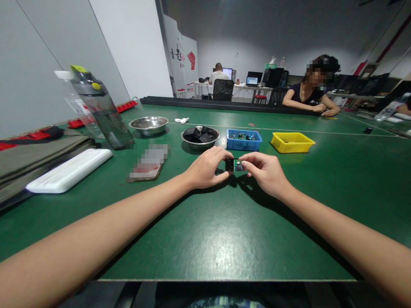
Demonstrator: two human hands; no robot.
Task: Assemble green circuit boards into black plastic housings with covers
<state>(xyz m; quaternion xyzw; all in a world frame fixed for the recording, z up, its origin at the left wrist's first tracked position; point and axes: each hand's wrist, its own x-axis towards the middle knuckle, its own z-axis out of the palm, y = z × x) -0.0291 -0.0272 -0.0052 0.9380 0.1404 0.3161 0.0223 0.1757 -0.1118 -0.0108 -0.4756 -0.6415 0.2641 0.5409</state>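
Observation:
Between thumb and fingers, my left hand (208, 168) grips a small black plastic case (229, 164) just above the green table. My right hand (265, 171) pinches a small green circuit board (238, 165) from the other side. The board lies against the case's right end; whether it is partly inside, I cannot tell. Beyond my hands, a metal bowl (201, 145) holds several black plastic cases (202, 135). Beside it, a blue bin (244, 144) contains circuit boards and small parts (243, 137). Farther right is a yellow bin (292, 147).
On the green table (218, 239) are a second metal bowl (149, 125), a phone (149, 164), a white power bank-like slab (70, 171), a tilted drink bottle (102, 111) and a grey bag (38, 160) at left. Another person (310, 92) sits across the table.

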